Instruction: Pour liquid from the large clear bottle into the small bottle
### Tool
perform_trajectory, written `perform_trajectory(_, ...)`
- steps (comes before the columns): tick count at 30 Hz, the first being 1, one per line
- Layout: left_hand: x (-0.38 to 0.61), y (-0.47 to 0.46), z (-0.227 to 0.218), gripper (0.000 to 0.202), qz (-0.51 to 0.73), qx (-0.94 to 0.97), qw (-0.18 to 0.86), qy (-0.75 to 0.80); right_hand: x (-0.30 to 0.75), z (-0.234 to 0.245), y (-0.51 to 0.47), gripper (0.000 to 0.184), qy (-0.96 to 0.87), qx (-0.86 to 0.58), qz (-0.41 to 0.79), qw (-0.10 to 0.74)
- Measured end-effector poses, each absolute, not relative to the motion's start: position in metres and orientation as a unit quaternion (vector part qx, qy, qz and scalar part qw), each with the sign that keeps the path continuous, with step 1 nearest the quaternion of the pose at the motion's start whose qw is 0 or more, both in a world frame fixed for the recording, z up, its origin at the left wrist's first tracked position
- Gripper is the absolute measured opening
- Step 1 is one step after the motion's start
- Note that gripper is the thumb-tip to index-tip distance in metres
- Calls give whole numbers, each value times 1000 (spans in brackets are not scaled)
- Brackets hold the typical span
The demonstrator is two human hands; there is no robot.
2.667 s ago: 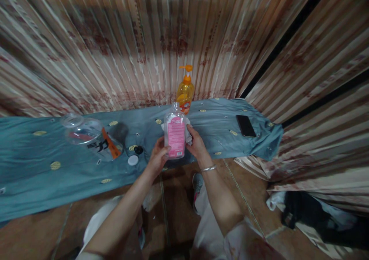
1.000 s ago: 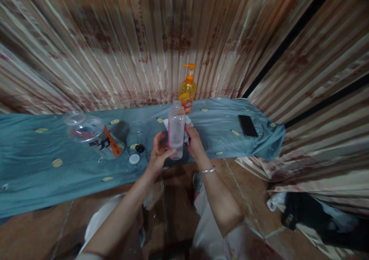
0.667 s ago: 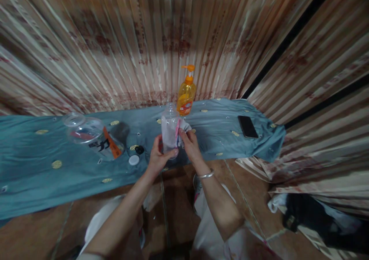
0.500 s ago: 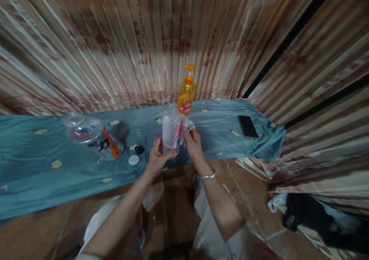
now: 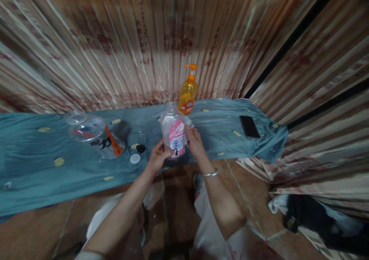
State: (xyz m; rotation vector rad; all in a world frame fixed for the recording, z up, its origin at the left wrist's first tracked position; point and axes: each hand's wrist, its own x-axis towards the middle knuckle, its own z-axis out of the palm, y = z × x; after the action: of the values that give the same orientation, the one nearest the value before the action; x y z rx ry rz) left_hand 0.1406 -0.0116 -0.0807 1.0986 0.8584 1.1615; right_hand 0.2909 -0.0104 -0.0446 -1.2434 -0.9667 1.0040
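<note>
A clear plastic bottle (image 5: 167,126) with a pink label and no cap stands upright between my hands. My left hand (image 5: 158,154) is closed round its lower left side, thumb across the front. At the bottle's right side, my right hand (image 5: 196,141) pinches a crumpled white tissue (image 5: 186,122) against the plastic. Part of the tissue lies behind the bottle, out of sight. Just behind stands an orange pump bottle (image 5: 188,95) of yellow liquid. A white cap (image 5: 135,159) and a small black object (image 5: 140,148) lie left of my left hand.
A large clear jar (image 5: 95,135) with an orange and black label stands on the left of the teal cloth (image 5: 83,171). To the right lies a black phone (image 5: 249,127). Pleated curtains (image 5: 121,60) rise behind, and dark clothing (image 5: 317,217) lies at the lower right.
The clear bottle has turned so that its pink label now faces me. My right hand has stayed at its right side with the tissue.
</note>
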Motion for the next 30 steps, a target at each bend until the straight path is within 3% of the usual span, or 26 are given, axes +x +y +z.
perform_trajectory(5, 138, -3, -77, 62, 562, 450, 574, 390, 273, -54, -14, 47, -458, -541, 420, 566)
perform_trajectory(12, 129, 4, -71, 49, 604, 439, 517, 419, 251, -78, -14, 38, -446, -561, 429, 550)
perform_trajectory(22, 121, 12, -73, 53, 626, 424, 501, 421, 237, -78, -14, 48, -251, -440, 663, 551)
perform_trajectory(25, 117, 12, -72, 53, 627, 425, 498, 422, 247, -78, -14, 45, -277, -475, 635, 543)
perform_trajectory(30, 114, 10, -74, 56, 610, 433, 514, 419, 267, -79, -11, 39, -348, -550, 487, 582)
